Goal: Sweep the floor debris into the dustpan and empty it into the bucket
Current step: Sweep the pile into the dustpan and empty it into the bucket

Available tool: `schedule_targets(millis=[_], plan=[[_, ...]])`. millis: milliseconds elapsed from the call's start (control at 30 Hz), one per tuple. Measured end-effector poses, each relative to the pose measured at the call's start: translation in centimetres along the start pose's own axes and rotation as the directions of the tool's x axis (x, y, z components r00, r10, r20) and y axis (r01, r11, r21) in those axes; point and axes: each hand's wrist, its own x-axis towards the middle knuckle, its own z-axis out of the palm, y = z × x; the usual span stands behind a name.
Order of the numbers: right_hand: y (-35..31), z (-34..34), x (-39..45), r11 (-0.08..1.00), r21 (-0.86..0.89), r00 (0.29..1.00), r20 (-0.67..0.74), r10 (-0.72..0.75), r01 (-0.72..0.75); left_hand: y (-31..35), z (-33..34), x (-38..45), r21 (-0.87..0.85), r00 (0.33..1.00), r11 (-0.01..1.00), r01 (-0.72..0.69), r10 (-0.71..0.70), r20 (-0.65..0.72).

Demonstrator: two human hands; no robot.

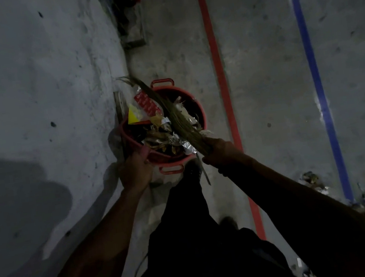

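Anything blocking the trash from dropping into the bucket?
Partly. The broom in the right hand lies across the bucket mouth, on the heaped trash. A red wrapper overhangs the far-left rim.

No text can be read: the red wrapper (146,104) lying at the bucket (197,103) rim carries white printing, but it is too blurred to make out.
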Motion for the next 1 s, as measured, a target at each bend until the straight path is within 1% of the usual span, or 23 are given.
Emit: schedule_targets(millis=[100, 233, 333, 433, 500, 567, 667, 800, 900, 933, 1000], plan=[[-0.3, 0.2, 1.5, 0.999, -0.025, 1.000, 0.000, 0.031, -0.031, 0.4, -0.5, 1.6, 0.077, 1.000, 0.997, -0.024, 0.024, 0.003], [-0.1, -0.2, 2.0, 0.992, -0.097, 0.996, -0.052, 0.070, -0.075, 0.3, -0.9, 4.5, 0.126, 0.989, 0.985, -0.115, 0.102, 0.106], [0.2, -0.7, 1.6, 0.986, -0.134, 0.993, -0.071, 0.093, -0.102, 0.3, -1.0, 6.6, 0.164, 0.985, 0.975, -0.152, 0.135, 0.112], [0.0, -1.2, 0.5, 0.990, -0.110, 0.994, -0.065, 0.083, -0.090, 1.9, -2.0, 7.0, 0.169, 0.994, 0.983, -0.071, 0.056, 0.089], [0.0, -1.2, 0.0, 0.994, -0.082, 0.996, -0.057, 0.074, -0.079, 2.8, -2.7, 7.4, 0.211, 0.996, 0.975, -0.072, 0.058, 0.072], [0.2, -0.7, -0.1, 0.996, -0.067, 0.998, -0.033, 0.058, -0.060, 2.8, -2.7, 8.3, 0.255, 0.991, 0.961, -0.110, 0.088, 0.097], [0.9, 0.8, 0.6, 0.999, -0.032, 0.998, 0.047, 0.040, -0.039, 3.0, -2.4, 9.7, 0.248, 0.988, 0.961, -0.124, 0.096, 0.121], [2.2, 3.6, 2.9, 0.989, -0.143, 0.989, 0.139, 0.048, -0.027, 3.7, -1.0, 11.1, 0.277, 0.970, 0.947, -0.162, 0.101, 0.222], [3.2, 5.1, 4.9, 0.980, -0.187, 0.976, 0.190, 0.107, -0.071, 3.1, 0.8, 12.4, 0.275, 0.964, 0.945, -0.175, 0.107, 0.245], [3.5, 5.3, 5.6, 0.976, -0.201, 0.974, 0.193, 0.120, -0.081, 3.0, 1.5, 12.9, 0.281, 0.966, 0.941, -0.188, 0.125, 0.227], [4.1, 5.8, 7.0, 0.969, -0.234, 0.975, 0.186, 0.123, -0.077, 2.7, 2.6, 13.8, 0.284, 0.967, 0.942, -0.180, 0.116, 0.225]])
